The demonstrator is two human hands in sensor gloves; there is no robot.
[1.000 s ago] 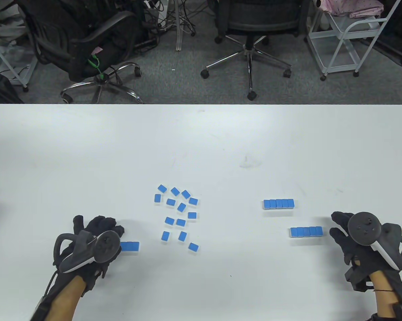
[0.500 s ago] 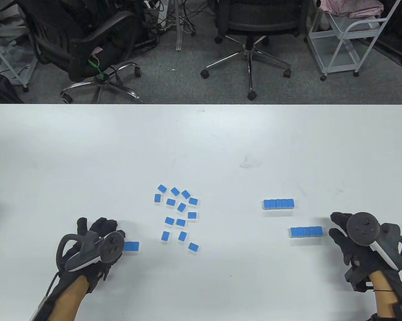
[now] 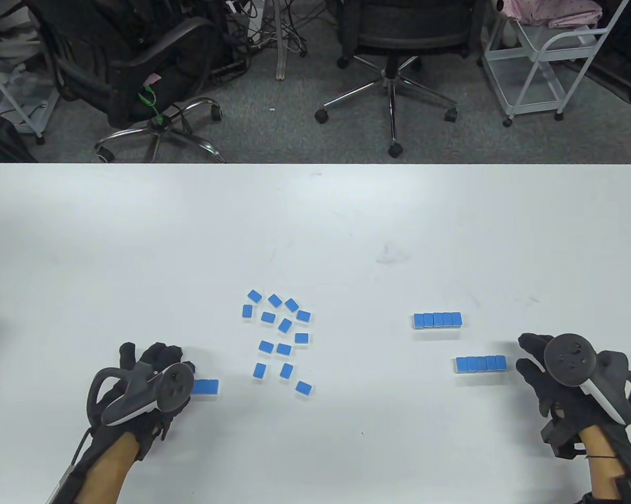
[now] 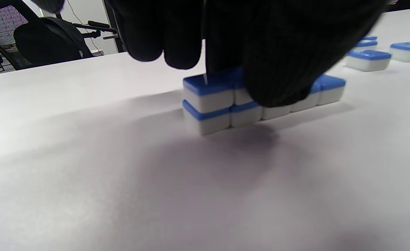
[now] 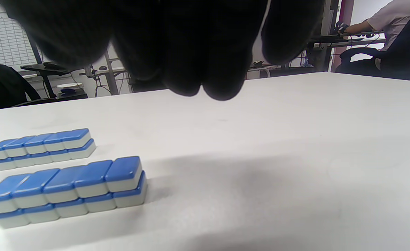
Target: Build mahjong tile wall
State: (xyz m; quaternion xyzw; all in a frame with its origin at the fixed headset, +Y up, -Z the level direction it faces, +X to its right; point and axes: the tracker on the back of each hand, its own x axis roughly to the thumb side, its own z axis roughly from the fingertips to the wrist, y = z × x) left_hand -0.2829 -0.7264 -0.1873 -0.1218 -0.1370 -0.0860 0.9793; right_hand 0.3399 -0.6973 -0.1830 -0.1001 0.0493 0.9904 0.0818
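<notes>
Blue partial wall (image 4: 260, 96) under left hand (image 3: 147, 380), fingers (image 4: 274, 69) pinching top tile; loose tiles (image 3: 281, 336) lie rightward; right hand (image 3: 562, 378) idle, relaxed.

A white bench (image 3: 315, 220) is carrying blue-backed mahjong tiles in several groups. Near its middle, loose tiles (image 3: 281, 336) are lying scattered face down, apart from one another and turned at various angles. To the right, a far double-stacked row (image 3: 437, 319) and a near double-stacked row (image 3: 481, 364) are sitting parallel, each five tiles long and two high. At the left, a short stacked row (image 3: 205, 387) is standing beside the scattered group, partly hidden.
</notes>
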